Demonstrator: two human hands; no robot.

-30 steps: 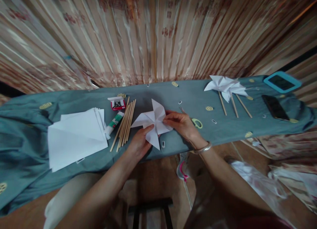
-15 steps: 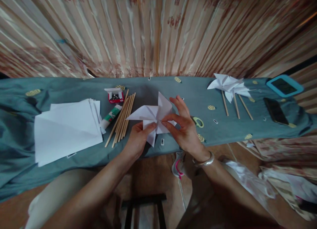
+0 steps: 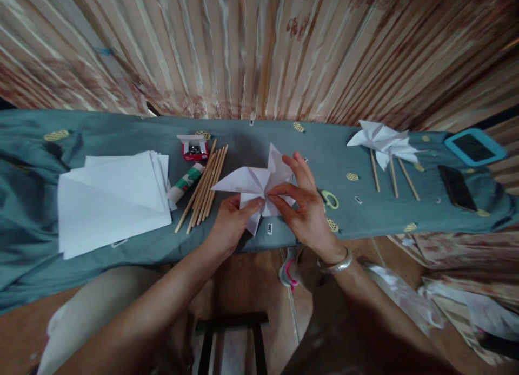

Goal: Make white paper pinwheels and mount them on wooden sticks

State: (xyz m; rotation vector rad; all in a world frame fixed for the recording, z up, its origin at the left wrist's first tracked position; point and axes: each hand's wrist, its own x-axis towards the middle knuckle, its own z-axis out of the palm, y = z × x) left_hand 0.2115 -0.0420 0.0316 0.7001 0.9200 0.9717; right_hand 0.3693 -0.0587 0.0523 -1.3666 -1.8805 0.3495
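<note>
A white paper pinwheel (image 3: pixel 253 181) with folded blades is in front of me, just above the cloth. My left hand (image 3: pixel 233 219) grips it from the lower left, thumb pressed near the middle. The thumb and index finger of my right hand (image 3: pixel 306 210) are pinched together at the pinwheel's centre, other fingers raised. Whatever small thing sits between those fingertips is too small to make out. Left of the pinwheel lie several wooden sticks (image 3: pixel 208 185), a glue stick (image 3: pixel 186 183) and a small open red box (image 3: pixel 195 149) with shiny metal bits in it.
A stack of white paper (image 3: pixel 115 204) lies at the left. Green-handled scissors (image 3: pixel 330 199) rest beside my right hand. Farther right are finished pinwheels (image 3: pixel 383 139) on sticks, a black phone (image 3: pixel 457 187) and a blue-framed tablet (image 3: pixel 475 146). A pleated curtain (image 3: pixel 239 56) hangs behind the table.
The view has shifted slightly, so the table things sit a little higher and farther right. My right fingertips have closed in at the pinwheel's centre; the left hand keeps its grip.
</note>
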